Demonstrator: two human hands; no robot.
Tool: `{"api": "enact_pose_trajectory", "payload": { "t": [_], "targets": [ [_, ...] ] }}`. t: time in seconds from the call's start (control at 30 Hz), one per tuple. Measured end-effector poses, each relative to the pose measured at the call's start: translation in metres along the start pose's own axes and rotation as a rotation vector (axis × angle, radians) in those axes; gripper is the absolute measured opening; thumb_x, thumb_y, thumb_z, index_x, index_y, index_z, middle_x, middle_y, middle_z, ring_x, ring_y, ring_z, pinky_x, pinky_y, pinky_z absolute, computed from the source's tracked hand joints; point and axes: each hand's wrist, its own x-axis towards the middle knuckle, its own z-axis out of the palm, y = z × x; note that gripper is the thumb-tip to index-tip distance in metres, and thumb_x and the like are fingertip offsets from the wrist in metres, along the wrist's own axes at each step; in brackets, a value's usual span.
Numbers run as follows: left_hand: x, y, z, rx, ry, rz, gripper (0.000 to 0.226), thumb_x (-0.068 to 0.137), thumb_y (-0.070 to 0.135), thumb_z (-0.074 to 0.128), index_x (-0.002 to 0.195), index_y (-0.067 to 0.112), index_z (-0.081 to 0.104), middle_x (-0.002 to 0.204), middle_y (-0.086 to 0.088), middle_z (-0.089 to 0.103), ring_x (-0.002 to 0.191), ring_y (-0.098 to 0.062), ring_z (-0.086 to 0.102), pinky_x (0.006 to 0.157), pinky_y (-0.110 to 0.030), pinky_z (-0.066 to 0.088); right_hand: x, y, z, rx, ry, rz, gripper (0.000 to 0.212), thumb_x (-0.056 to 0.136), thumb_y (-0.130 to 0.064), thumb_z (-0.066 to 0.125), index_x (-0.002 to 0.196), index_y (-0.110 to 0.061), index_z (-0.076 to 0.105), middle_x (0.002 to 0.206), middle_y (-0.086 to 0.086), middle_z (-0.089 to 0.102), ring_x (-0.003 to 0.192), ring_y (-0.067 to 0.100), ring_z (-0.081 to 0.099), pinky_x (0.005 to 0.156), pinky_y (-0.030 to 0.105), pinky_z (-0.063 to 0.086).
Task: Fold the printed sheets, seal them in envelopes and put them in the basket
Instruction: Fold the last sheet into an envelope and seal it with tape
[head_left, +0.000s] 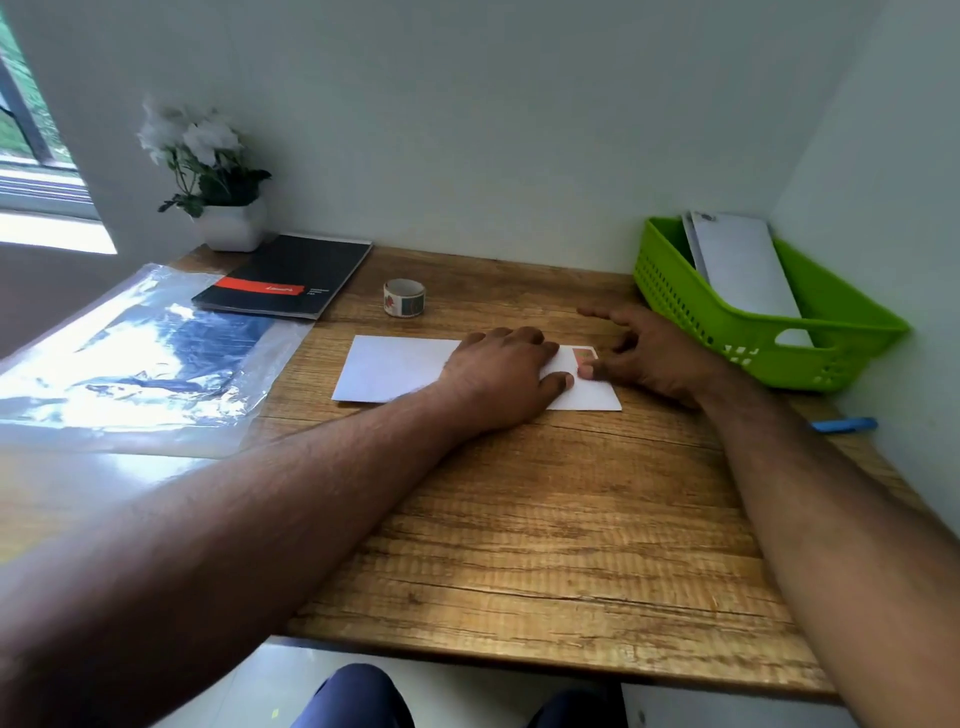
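Observation:
A white envelope (395, 369) lies flat on the wooden desk (519, 519), with a red and green stamp (584, 354) at its far right corner. My left hand (504, 374) rests flat on the envelope's right half and hides part of it. My right hand (649, 353) lies at the envelope's right edge, its thumb pressing just below the stamp, fingers spread. A green plastic basket (727, 322) stands at the far right and holds white envelopes (743, 265) leaning against its back.
A roll of stamps (404, 297) stands behind the envelope. A black notebook (285, 275) and a potted white flower (218, 176) sit at the back left. A clear plastic sleeve (135, 358) covers the left side. A blue pen (844, 425) lies by the right wall.

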Motion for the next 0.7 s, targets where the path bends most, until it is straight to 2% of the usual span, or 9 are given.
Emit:
{"api": "enact_pose_trajectory", "payload": {
  "t": [0.1, 0.2, 0.3, 0.33, 0.4, 0.5, 0.6, 0.7],
  "targets": [
    [-0.004, -0.001, -0.002, 0.003, 0.020, -0.051, 0.067, 0.093, 0.066, 0.027, 0.145, 0.025, 0.038, 0.149, -0.002, 0.041, 0.135, -0.025, 0.039, 0.110, -0.048, 0.028, 0.003, 0.000, 0.000, -0.020, -0.046, 0.017, 0.077, 0.065, -0.042, 0.081, 0.132, -0.049, 0.045, 0.109, -0.005, 0.053, 0.098, 0.006, 0.050, 0.080, 0.022, 0.044],
    [-0.007, -0.018, -0.012, 0.021, -0.001, -0.130, 0.067, 0.093, 0.067, 0.030, 0.143, 0.025, 0.041, 0.146, -0.004, 0.043, 0.133, -0.028, 0.040, 0.109, -0.050, 0.030, 0.007, 0.005, 0.002, -0.031, 0.016, 0.045, 0.067, 0.067, -0.049, 0.077, 0.129, -0.042, 0.052, 0.110, 0.001, 0.058, 0.099, 0.011, 0.055, 0.084, 0.024, 0.044],
    [-0.010, -0.037, -0.019, -0.029, -0.008, -0.155, 0.059, 0.092, 0.060, 0.046, 0.140, 0.025, 0.048, 0.141, -0.004, 0.046, 0.129, -0.025, 0.044, 0.105, -0.046, 0.036, 0.007, 0.004, 0.006, -0.079, 0.087, 0.023, 0.053, 0.076, -0.040, 0.074, 0.125, -0.026, 0.060, 0.108, -0.002, 0.058, 0.091, 0.005, 0.051, 0.070, 0.012, 0.036],
    [-0.010, -0.041, -0.020, -0.076, 0.006, -0.164, 0.059, 0.089, 0.058, 0.052, 0.138, 0.025, 0.049, 0.140, -0.004, 0.048, 0.128, -0.024, 0.045, 0.103, -0.044, 0.038, 0.007, 0.002, 0.009, -0.084, 0.121, 0.011, 0.050, 0.078, -0.038, 0.073, 0.124, -0.022, 0.061, 0.109, -0.002, 0.059, 0.089, 0.003, 0.050, 0.068, 0.012, 0.035],
    [-0.008, -0.046, -0.019, -0.195, 0.047, -0.213, 0.061, 0.082, 0.057, 0.063, 0.133, 0.026, 0.055, 0.135, -0.001, 0.054, 0.125, -0.023, 0.049, 0.101, -0.041, 0.041, 0.007, -0.001, 0.013, -0.076, 0.178, 0.009, 0.050, 0.079, -0.038, 0.072, 0.123, -0.018, 0.062, 0.117, 0.000, 0.061, 0.093, 0.004, 0.050, 0.076, 0.017, 0.037],
    [-0.008, -0.054, -0.021, -0.459, 0.094, -0.277, 0.045, 0.073, 0.044, 0.079, 0.112, 0.021, 0.072, 0.109, 0.000, 0.070, 0.100, -0.018, 0.065, 0.089, -0.042, 0.054, 0.007, -0.006, 0.016, -0.050, 0.208, 0.033, 0.048, 0.079, -0.037, 0.073, 0.120, -0.015, 0.064, 0.123, 0.001, 0.062, 0.101, 0.008, 0.051, 0.084, 0.021, 0.036],
    [-0.014, -0.058, -0.027, -0.689, 0.153, -0.313, 0.025, 0.073, 0.023, 0.083, 0.095, 0.012, 0.076, 0.088, -0.003, 0.071, 0.080, -0.019, 0.067, 0.073, -0.036, 0.059, 0.005, -0.011, 0.014, 0.065, 0.196, 0.045, 0.033, 0.082, -0.033, 0.071, 0.109, -0.015, 0.069, 0.110, 0.000, 0.068, 0.094, 0.009, 0.058, 0.079, 0.023, 0.043],
    [-0.016, -0.058, -0.036, -0.864, 0.248, -0.352, 0.015, 0.073, 0.018, 0.082, 0.084, 0.011, 0.073, 0.078, -0.003, 0.069, 0.072, -0.019, 0.063, 0.064, -0.030, 0.051, -0.003, -0.021, 0.008, 0.374, 0.249, 0.032, 0.017, 0.086, -0.023, 0.067, 0.099, -0.013, 0.070, 0.093, 0.004, 0.071, 0.081, 0.016, 0.063, 0.067, 0.027, 0.050]
  ]
}}
